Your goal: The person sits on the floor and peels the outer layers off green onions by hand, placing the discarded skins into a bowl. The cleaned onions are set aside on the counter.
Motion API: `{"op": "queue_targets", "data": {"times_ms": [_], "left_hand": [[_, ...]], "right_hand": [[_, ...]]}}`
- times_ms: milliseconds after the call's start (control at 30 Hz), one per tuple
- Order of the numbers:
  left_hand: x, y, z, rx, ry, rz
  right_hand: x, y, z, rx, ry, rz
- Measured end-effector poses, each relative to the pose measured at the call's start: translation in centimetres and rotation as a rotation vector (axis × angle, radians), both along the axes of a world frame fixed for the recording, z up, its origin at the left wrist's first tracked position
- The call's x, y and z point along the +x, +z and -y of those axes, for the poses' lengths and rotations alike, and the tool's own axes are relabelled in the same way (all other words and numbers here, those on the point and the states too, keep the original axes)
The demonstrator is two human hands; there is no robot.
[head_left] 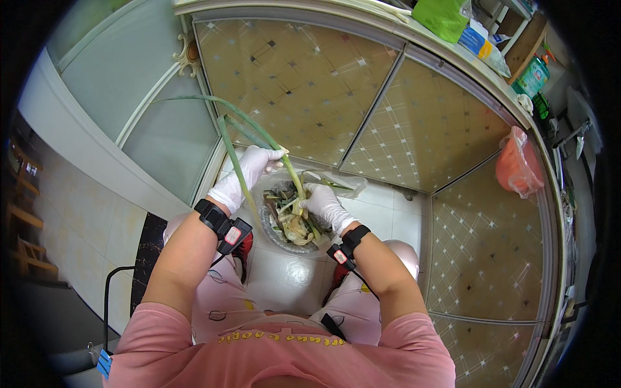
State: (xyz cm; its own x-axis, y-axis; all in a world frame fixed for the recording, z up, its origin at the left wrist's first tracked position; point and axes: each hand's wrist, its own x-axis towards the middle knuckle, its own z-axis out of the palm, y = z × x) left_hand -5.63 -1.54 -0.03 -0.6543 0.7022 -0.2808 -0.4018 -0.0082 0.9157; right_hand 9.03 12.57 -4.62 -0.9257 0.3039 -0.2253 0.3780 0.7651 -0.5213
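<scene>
A long scallion (pixel 261 131) arches up and left over the bin, one of its green leaves bent over and hanging down. My gloved left hand (pixel 251 169) is closed around its green part. At the lower, paler end of the stalk, my gloved right hand (pixel 323 203) has its fingers closed on it. Below both hands stands a round bin (pixel 266 227) lined with a clear plastic bag. Inside it lie peelings and scraps (pixel 294 226), with dry papery layers and green bits among them. My right fingertips are partly hidden.
Patterned cabinet doors (pixel 291 84) curve around the far side and right. A red plastic bag (pixel 517 165) hangs from the right-hand counter edge. On the counter are a green bag (pixel 441 18) and a green bottle (pixel 532 76). A pale sliding door (pixel 171 139) stands at left.
</scene>
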Motion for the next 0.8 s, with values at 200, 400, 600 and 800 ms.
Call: {"op": "queue_targets", "data": {"times_ms": [200, 400, 600, 800], "left_hand": [[2.0, -1.2, -0.4, -0.160, -0.194, -0.071], [2.8, -2.8, -1.5, -0.218, -0.171, -0.049], [3.0, -3.0, -1.6, -0.232, -0.173, -0.125], [3.2, -3.3, -1.4, -0.234, -0.151, -0.189]], "right_hand": [[-0.3, 0.2, 0.2, -0.140, -0.056, -0.070], [-0.5, -0.1, 0.0, -0.185, -0.086, -0.265], [-0.1, 0.4, -0.2, -0.277, -0.180, -0.166], [-0.1, 0.9, 0.9, -0.014, -0.174, -0.169]]}}
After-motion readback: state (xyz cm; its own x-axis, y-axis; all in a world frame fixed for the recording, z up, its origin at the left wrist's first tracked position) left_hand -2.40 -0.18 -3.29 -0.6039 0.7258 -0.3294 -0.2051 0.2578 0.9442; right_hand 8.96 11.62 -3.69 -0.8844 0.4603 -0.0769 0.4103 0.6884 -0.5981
